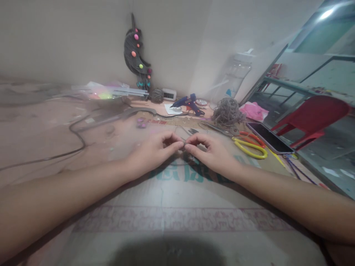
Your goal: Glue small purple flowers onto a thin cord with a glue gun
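My left hand (pixel 163 147) and my right hand (pixel 210 149) meet over the cardboard, thumbs and forefingers pinched together. Between the fingertips is a thin grey yarn strand (pixel 183 146), mostly hidden by them. A loop of it curves behind the fingers. Past my right hand lies a pair of scissors (pixel 251 147) with yellow and orange handles. Beyond these sits a loose tangle of grey yarn (pixel 227 112). A small dark pointed tip (pixel 193 130) shows just behind the fingertips; its kind is unclear.
Cardboard (pixel 177 221) covers the table. At the back are a blue glue gun (pixel 184 101), a small yarn ball (pixel 157 95), a clear bottle (pixel 235 74) and glue sticks (pixel 127 91). A phone (pixel 270 137) lies right. A crescent ornament (pixel 134 51) hangs on the wall.
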`<move>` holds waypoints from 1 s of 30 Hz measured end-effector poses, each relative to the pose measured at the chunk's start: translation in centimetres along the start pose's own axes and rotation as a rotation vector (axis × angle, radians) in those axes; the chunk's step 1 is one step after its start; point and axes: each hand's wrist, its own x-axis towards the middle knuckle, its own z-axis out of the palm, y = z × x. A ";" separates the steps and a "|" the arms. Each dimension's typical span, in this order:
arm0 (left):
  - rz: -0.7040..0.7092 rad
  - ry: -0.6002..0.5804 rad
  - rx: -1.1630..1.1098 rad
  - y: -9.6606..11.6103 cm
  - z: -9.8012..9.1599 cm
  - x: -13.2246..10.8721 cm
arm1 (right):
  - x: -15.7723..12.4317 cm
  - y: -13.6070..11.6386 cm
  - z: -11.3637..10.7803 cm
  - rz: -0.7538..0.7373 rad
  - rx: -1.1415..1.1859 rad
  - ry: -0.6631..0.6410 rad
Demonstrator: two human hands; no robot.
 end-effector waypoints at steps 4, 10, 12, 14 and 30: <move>-0.021 -0.020 -0.053 -0.4 0.0 0.1 | 0.1 0.2 0.0 0.011 0.012 0.005; -0.075 0.043 -0.144 -0.4 0.1 0.4 | 0.1 0.3 -0.1 -0.013 0.052 0.026; -0.106 0.077 -0.179 -0.1 0.1 0.5 | 0.1 0.3 -0.1 -0.013 0.048 0.023; -0.125 0.085 -0.160 0.0 0.0 0.5 | 0.1 0.2 -0.1 -0.006 0.047 0.026; -0.018 0.015 -0.117 0.2 -0.1 0.4 | 0.1 0.5 0.1 0.041 0.101 0.045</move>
